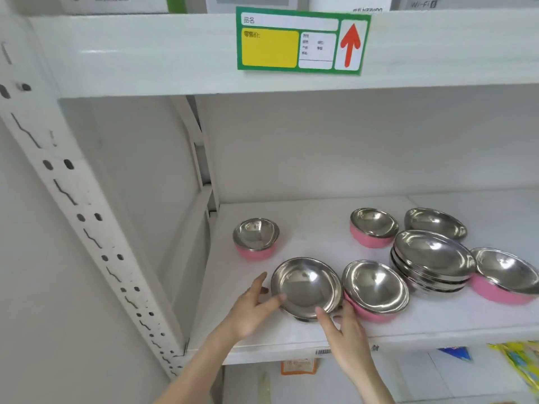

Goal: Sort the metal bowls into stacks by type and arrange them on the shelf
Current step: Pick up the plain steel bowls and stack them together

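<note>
A plain steel bowl (pixel 306 285) sits near the front of the white shelf (pixel 294 223), tilted toward me. My left hand (pixel 253 307) grips its left rim and my right hand (pixel 347 336) grips its front right rim. Touching it on the right is a pink-sided bowl (pixel 374 288). A stack of plain steel bowls (pixel 431 262) stands further right, with a single plain steel bowl (pixel 436 223) behind it. Other pink bowls rest at the back left (pixel 256 239), back middle (pixel 373 227) and far right (pixel 506 275).
The white upright post (pixel 87 217) with slots bounds the shelf on the left. An upper shelf edge carries a green and yellow price label (pixel 302 42) with a red arrow. Below the shelf lie packaged goods (pixel 522 365) at the right.
</note>
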Demonstrator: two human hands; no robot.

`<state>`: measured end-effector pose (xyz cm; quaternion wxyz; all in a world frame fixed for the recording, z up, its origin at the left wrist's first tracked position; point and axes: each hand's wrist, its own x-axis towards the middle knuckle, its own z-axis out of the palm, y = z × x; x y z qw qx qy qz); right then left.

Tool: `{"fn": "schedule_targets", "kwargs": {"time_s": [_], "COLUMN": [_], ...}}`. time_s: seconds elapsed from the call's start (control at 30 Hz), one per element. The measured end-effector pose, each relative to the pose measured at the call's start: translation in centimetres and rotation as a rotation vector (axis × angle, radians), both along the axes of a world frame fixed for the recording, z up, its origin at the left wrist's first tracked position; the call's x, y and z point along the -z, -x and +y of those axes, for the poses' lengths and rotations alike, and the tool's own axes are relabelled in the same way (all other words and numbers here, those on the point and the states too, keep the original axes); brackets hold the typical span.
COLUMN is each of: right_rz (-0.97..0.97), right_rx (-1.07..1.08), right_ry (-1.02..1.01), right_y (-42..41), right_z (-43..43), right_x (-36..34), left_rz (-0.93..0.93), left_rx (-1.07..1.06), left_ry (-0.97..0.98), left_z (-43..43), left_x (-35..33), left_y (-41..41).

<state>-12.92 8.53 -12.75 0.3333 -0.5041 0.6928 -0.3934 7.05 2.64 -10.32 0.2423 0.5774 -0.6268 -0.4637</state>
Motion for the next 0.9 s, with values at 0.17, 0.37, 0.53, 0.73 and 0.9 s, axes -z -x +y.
{"fn": "schedule_targets", "kwargs": {"time_s": [0.17,0.37,0.53,0.73,0.9], "right_rz": [-0.075,-0.097,-0.093,-0.125,-0.149], "right_rx": [-0.015,-0.046,-0.086,-0.113,-0.127], "right_ry": [0.023,0.054,0.084,0.131,0.199], "right_y": [-0.5,-1.5,-2.0,-1.4,0.4], "right_z": [-2.5,-4.2,-4.2,-3.5,-3.0], "right_x": [0.1,0.3,-0.6,-2.3,-4.2], "left_rz": [0.123,0.172,0.172,0.187,0.192], "left_rx": [0.032,-0.008,-0.042,-0.076,-0.091], "left_ry": [-0.029,-0.023,-0.006,0.074,0.164], "left_z": [-2.0,-2.5,-1.8,0.1,1.2], "left_x": [0.6,1.0,0.9,-1.1,-2.9], "left_y": [-0.4,-1.4,-2.0,-1.2,0.6]}}
